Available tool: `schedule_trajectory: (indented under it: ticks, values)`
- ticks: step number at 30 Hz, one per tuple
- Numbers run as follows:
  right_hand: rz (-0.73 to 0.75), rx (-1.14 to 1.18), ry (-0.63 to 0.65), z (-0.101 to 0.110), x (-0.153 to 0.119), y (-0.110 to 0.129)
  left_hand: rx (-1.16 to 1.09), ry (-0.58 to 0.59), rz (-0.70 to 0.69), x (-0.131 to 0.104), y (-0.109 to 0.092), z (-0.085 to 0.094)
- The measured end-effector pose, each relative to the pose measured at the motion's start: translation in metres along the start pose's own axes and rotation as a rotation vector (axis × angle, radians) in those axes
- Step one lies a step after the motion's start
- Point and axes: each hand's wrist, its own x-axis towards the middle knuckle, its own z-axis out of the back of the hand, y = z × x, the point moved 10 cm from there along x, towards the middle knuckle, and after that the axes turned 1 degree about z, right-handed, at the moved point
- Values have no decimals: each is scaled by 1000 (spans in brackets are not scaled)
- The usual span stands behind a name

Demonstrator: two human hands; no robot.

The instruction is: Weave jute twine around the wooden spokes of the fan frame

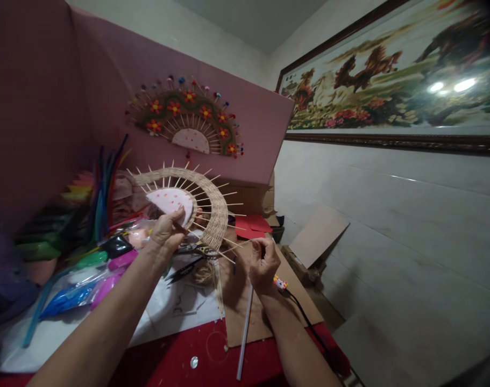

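Your left hand (170, 231) grips the half-round woven fan (219, 215) by its pink-dotted white centre, thumb on top, the other fingers mostly hidden. You have the fan raised above the far left part of the brown cardboard sheet (236, 312), its bare sticks poking out past the woven band. Your right hand (264, 263), above the cardboard sheet, pinches a thin strand (245, 244) between thumb and forefinger, stretched from the band's near end. A translucent stick (245, 336) slants past the sheet's near edge. Left of the sheet you have a ball of twine (204, 273) and black scissors (186, 270); red paper (253, 226) lies at its far end. Beyond it, a flowered fan (174, 109) rests against a pink panel (264, 134).
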Motion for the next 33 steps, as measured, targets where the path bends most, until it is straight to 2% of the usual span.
schedule_trajectory:
  ticks: [3,9,14,22,28,33]
  values:
    - [-58,7,42,-6,-1,-5,115,-33,-37,-3,-3,0]
    - [-180,80,122,-17,-5,-7,63,-24,30,-11,12,-7]
    - [-257,207,191,-28,-12,-21,28,24,84,-11,28,-12]
    - [-366,272,165,-30,-14,-31,48,-8,125,-17,43,-13]
    - [-467,330,152,-29,-10,-31,86,40,132,-20,50,-20]
    - [-522,496,175,-38,-13,-35,68,98,181,-23,57,-24]
